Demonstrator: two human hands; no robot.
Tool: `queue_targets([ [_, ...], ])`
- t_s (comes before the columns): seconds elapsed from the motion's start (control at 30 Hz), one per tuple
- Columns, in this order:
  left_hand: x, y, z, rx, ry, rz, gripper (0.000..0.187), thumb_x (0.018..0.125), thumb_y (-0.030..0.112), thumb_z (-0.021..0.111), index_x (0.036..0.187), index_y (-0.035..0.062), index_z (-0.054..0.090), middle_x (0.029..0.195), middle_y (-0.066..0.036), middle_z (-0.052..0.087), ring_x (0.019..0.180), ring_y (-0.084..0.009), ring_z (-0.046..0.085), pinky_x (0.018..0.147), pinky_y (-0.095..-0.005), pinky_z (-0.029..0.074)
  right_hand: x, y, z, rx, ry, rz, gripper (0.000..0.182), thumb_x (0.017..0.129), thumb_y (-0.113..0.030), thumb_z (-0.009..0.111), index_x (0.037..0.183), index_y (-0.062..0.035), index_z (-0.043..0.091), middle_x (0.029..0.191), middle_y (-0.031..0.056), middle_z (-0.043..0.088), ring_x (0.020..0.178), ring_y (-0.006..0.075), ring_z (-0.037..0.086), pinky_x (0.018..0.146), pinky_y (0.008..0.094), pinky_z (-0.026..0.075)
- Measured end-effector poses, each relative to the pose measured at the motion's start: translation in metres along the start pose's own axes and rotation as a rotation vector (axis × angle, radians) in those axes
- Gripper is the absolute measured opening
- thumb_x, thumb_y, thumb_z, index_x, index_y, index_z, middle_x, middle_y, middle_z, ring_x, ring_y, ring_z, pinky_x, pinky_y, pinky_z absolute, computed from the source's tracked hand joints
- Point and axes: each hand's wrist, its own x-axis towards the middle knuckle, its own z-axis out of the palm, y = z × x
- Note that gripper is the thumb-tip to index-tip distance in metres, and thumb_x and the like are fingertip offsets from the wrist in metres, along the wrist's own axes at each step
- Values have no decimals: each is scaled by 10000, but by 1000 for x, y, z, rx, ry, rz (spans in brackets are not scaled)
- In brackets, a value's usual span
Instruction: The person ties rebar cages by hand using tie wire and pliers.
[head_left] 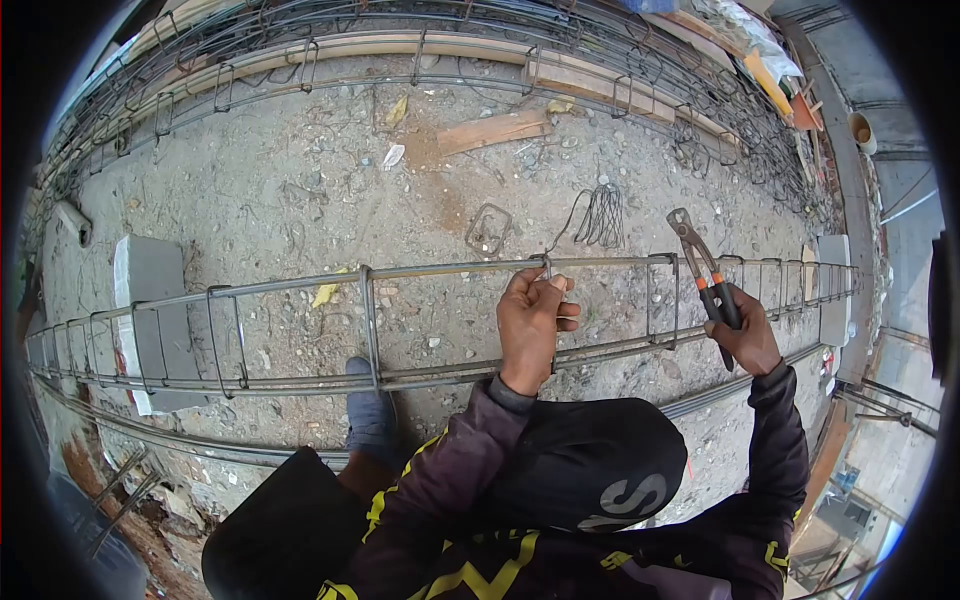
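Note:
A long rebar cage [450,268] of thin steel bars and rectangular stirrups runs across the view in front of me. My left hand [535,322] is closed in a pinch just below the upper bar, where a stirrup meets it; what sits between the fingertips is too small to make out. My right hand [745,335] grips a pair of pincers [703,270] by their black and orange handles. The pincers' jaws point up, over the cage, and touch no bar that I can see.
Grey blocks [158,320] support the cage at left and right [833,290]. A bundle of tie wire [600,217], a loose stirrup [488,229] and a wooden plank [495,131] lie on the gravelly ground. More rebar cages [420,60] stretch along the back. My shoe [370,405] is beside the lower bars.

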Motion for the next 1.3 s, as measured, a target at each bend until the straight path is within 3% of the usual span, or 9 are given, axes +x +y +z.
queue_targets([
  [0.1,-1,-3,2,47,55,43,319,971,135,627,1185,-81,533,923,-111,700,590,-94,612,448,-224,459,13,-24,-22,-386,-111,-216,327,841,-107,706,1166,-67,681,728,130,615,634,205,613,632,382,481],
  [0.17,-2,-5,2,42,70,56,296,969,134,632,1171,-68,555,920,-112,709,555,-77,579,416,-215,419,30,-42,-28,-906,65,-654,437,816,-169,739,1248,-192,676,777,113,670,696,292,670,624,422,507],
  [0.3,1,-9,0,-52,43,53,268,966,135,642,1160,-40,582,932,-125,725,522,-59,524,408,-210,381,93,-66,-37,-1342,179,-639,566,883,-157,663,1423,-273,540,788,39,643,658,237,647,566,386,514],
  [0.37,2,-9,-1,-92,27,40,265,969,136,636,1162,-38,581,941,-131,730,517,-52,509,412,-208,376,132,-74,-38,-1438,166,-792,657,868,-99,656,1463,-320,486,1021,37,649,747,219,683,544,366,520],
  [0.43,2,-9,-1,-128,3,22,262,974,136,628,1165,-36,577,947,-134,732,515,-46,500,418,-205,373,145,-100,-16,-1467,170,-797,752,849,-47,652,1483,-389,436,1253,59,601,980,233,688,750,384,585],
  [0.53,2,-10,-2,-129,-3,19,253,983,132,608,1170,-34,568,936,-132,731,513,-40,485,425,-201,369,159,-127,5,-1467,296,-1199,786,846,-45,635,1480,-445,401,1404,62,530,1144,252,634,942,404,563],
  [0.67,3,-13,-1,-97,-5,61,252,992,129,587,1175,-41,559,910,-120,726,515,-32,467,440,-200,371,156,-156,8,-1488,231,-1304,840,849,-29,627,1488,-491,340,1478,18,456,1326,235,499,1182,433,386],
  [0.97,3,-15,-1,-40,12,110,259,996,132,582,1176,-53,558,881,-104,717,526,-22,454,454,-200,369,169,-179,6,-1446,252,-1540,877,817,30,622,1494,-466,367,1427,-2,505,1221,214,551,1190,427,360],
  [1.3,3,-28,0,78,37,226,304,1002,135,575,1225,-72,560,814,-46,674,574,-23,471,510,-204,380,187,-192,20,-1380,29,-1456,161,795,-214,704,937,-140,686,900,-11,646,948,207,625,937,383,468],
])
